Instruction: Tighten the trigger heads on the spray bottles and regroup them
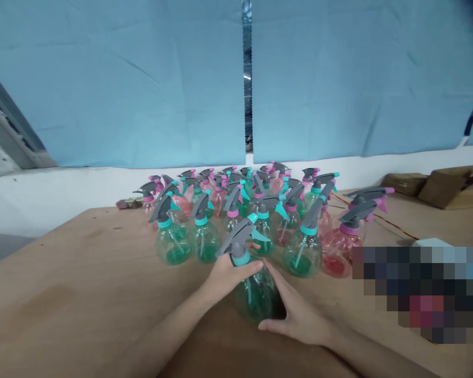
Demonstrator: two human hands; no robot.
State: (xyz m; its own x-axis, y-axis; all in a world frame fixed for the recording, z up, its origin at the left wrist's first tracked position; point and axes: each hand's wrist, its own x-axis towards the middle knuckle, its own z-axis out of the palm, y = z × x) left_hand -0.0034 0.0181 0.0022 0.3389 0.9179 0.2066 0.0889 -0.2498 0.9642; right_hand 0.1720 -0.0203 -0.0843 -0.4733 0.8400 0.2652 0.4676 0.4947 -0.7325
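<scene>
A clear green spray bottle [256,299] with a grey and turquoise trigger head is held in front of me, tilted slightly. My left hand [228,275] grips it just below the turquoise collar, with the thumb across the front. Around the right side of its body curves my right hand [295,315], thumb near the base and fingers reaching up; part of those fingers is hidden behind the bottle. Close beyond stand a green spray bottle [302,257] and another green one [207,244], both upright.
Many more green and pink spray bottles crowd the wooden table [82,294] toward the wall. Cardboard boxes [453,186] sit at the back right, near a thin red and yellow wire [394,224]. A blurred-out patch covers the right side. Blue sheeting [142,84] hangs behind.
</scene>
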